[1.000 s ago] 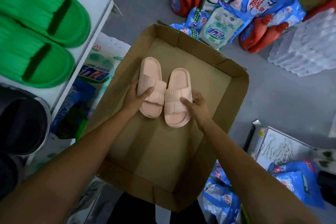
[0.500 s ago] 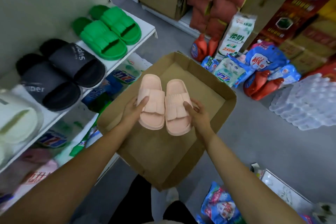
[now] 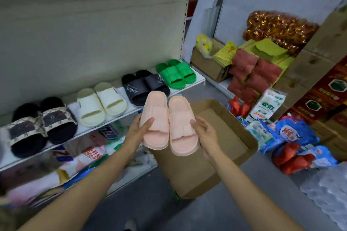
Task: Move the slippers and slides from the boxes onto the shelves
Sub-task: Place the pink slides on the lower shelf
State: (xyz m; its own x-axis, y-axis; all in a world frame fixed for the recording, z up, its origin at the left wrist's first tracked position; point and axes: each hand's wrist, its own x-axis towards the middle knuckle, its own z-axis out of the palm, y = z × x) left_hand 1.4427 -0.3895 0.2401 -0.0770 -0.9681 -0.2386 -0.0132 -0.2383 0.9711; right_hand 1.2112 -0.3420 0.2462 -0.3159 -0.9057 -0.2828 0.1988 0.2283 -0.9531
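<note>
White shelf (image 3: 120,116) on the left already carries four pairs. Both slides have risen out of the cardboard box (image 3: 242,137) since a second ago, left hand (image 3: 139,127) grasping one peach slide (image 3: 155,122), right hand (image 3: 205,131) the other peach slide (image 3: 182,125). They hang just beside the shelf edge, so placing looks next.

Detergent bags (image 3: 293,133), red bottles (image 3: 235,106) and a tissue pack (image 3: 266,105) crowd the floor.
</note>
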